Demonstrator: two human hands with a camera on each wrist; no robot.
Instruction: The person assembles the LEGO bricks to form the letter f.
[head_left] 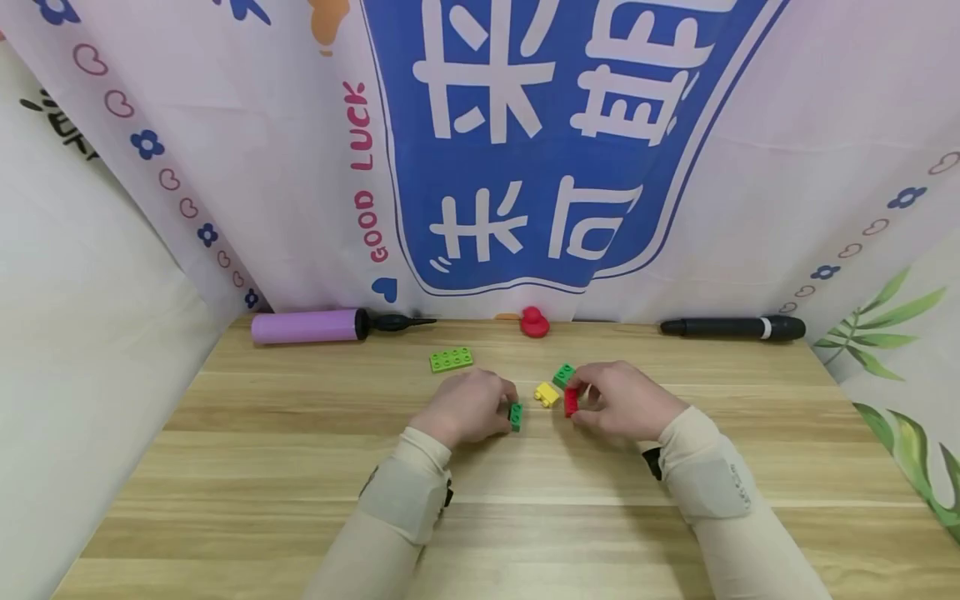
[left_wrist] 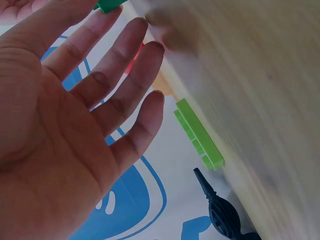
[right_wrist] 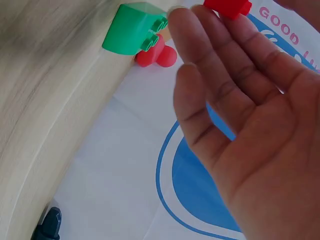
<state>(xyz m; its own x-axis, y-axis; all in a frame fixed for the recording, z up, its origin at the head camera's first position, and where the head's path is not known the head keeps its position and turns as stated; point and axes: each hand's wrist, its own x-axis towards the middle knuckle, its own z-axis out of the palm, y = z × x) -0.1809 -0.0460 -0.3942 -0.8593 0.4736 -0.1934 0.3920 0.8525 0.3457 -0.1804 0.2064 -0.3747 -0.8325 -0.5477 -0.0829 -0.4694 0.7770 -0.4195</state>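
My left hand (head_left: 468, 406) pinches a small green toy brick (head_left: 515, 417) between thumb and fingers; only the brick's edge (left_wrist: 109, 5) shows at the top of the left wrist view. Across from it, my right hand (head_left: 626, 400) pinches a red brick (head_left: 572, 403), also seen in the right wrist view (right_wrist: 229, 7). Between the hands lies a yellow brick (head_left: 546, 394), its studs facing sideways. Just behind the red brick is another green brick (head_left: 564, 376), close to the right fingertips. A longer light green brick (head_left: 452, 359) lies beyond the left hand.
A red toy duck (head_left: 535, 322) sits at the table's back edge. A purple pump (head_left: 322, 326) with a black nozzle lies at the back left, and a black pen-like tool (head_left: 733, 328) at the back right. A printed cloth (head_left: 285, 167) hangs behind the wooden table (head_left: 300, 467).
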